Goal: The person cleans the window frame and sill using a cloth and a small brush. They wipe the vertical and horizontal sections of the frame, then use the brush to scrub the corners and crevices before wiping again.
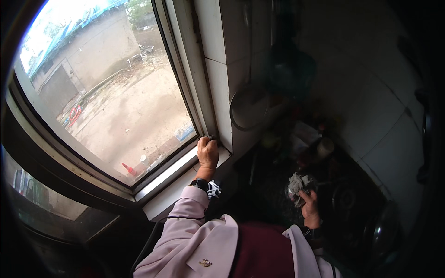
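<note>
My left hand (208, 153) is closed around a small grey scrap (206, 137), perhaps a rag, mostly hidden behind the fingers. It presses into the lower right corner of the window frame (167, 177), just above the white-tiled sill (169, 195). Over the dark counter, my right hand (310, 204) grips a crumpled grey cloth (297, 184) between thumb and fingers. The glass pane (132, 104) fills much of the left side, with a yard showing through it.
A round-rimmed pan or mirror (249, 108) is against the tiled wall right of the window. Dim clutter, including a jar (325, 146), crowds the counter's back. A glossy rounded object, possibly a lid (380, 229), sits at the right. Beyond the glass stands a red-capped bottle (128, 169).
</note>
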`<move>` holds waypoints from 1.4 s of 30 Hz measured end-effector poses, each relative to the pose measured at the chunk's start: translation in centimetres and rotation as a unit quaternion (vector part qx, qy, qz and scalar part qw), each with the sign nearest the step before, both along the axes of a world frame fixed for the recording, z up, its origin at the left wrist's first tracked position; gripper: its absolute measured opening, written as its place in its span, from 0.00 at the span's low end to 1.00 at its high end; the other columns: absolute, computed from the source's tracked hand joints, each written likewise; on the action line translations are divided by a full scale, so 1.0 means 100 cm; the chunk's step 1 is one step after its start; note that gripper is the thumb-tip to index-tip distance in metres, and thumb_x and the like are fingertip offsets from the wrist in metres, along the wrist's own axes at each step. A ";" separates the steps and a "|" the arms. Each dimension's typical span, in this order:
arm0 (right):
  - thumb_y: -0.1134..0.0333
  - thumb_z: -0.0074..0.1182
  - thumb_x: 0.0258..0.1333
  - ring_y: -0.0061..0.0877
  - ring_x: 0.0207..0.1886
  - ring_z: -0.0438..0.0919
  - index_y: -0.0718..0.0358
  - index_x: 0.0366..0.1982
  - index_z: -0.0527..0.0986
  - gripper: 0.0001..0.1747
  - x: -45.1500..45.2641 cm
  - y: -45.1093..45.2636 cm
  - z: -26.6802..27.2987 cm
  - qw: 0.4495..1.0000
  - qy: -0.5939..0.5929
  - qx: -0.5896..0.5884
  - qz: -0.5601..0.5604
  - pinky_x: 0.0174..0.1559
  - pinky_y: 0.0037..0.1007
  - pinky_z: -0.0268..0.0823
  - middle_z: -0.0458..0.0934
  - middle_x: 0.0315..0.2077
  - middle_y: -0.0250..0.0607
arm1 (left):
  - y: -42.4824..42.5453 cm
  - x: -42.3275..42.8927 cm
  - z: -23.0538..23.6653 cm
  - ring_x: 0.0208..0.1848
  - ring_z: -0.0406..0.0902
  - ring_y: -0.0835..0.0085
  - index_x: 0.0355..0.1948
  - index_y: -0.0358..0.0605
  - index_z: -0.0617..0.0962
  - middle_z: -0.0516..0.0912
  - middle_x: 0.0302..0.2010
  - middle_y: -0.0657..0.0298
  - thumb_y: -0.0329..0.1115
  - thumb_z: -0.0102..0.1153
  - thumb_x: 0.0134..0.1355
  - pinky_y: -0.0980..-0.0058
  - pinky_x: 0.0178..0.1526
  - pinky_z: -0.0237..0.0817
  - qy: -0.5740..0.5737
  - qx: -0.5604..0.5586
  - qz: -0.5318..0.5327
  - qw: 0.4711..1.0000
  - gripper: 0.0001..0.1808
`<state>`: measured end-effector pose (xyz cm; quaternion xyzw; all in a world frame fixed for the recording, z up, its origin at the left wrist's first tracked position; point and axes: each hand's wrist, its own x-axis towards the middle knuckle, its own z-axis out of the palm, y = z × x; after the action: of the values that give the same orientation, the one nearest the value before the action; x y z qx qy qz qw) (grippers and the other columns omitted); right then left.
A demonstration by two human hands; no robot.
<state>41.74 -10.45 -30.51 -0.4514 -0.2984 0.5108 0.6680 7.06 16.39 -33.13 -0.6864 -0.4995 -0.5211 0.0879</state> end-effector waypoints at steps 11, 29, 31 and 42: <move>0.70 0.59 0.62 0.28 0.43 0.83 0.65 0.55 0.77 0.19 -0.005 0.004 0.002 1.000 0.007 -0.021 -0.008 0.41 0.30 0.77 0.83 0.45 0.40 | 0.003 0.025 -0.037 0.40 0.87 0.65 0.37 0.43 0.89 0.90 0.37 0.58 0.37 0.72 0.57 0.70 0.47 0.76 -0.311 -0.193 0.035 0.930 0.10; 0.73 0.62 0.60 0.26 0.43 0.83 0.65 0.52 0.78 0.18 0.013 0.001 -0.003 0.998 0.004 -0.066 0.024 0.43 0.31 0.78 0.84 0.44 0.39 | -0.013 -0.003 -0.040 0.35 0.87 0.68 0.36 0.41 0.89 0.90 0.33 0.57 0.33 0.68 0.60 0.72 0.44 0.76 -0.347 -0.142 0.045 0.926 0.07; 0.73 0.62 0.60 0.26 0.44 0.83 0.65 0.52 0.78 0.18 0.015 0.001 -0.005 0.998 0.009 -0.046 0.032 0.44 0.30 0.78 0.84 0.44 0.38 | -0.026 -0.017 -0.035 0.35 0.86 0.71 0.37 0.40 0.88 0.89 0.35 0.58 0.32 0.68 0.60 0.74 0.43 0.76 -0.361 -0.152 0.061 0.918 0.07; 0.73 0.60 0.60 0.31 0.52 0.82 0.68 0.58 0.75 0.23 0.029 0.045 0.010 0.970 -0.072 -0.015 0.231 0.59 0.35 0.72 0.82 0.52 0.44 | -0.132 -0.046 0.005 0.49 0.85 0.66 0.51 0.36 0.80 0.87 0.47 0.55 0.25 0.58 0.67 0.64 0.57 0.76 -0.738 -0.191 -0.201 0.615 0.12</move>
<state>44.65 -5.99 -29.54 -0.4153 -0.4344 0.6222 0.5017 2.43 3.16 -32.58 -0.1553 -0.3338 -0.7492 -0.5507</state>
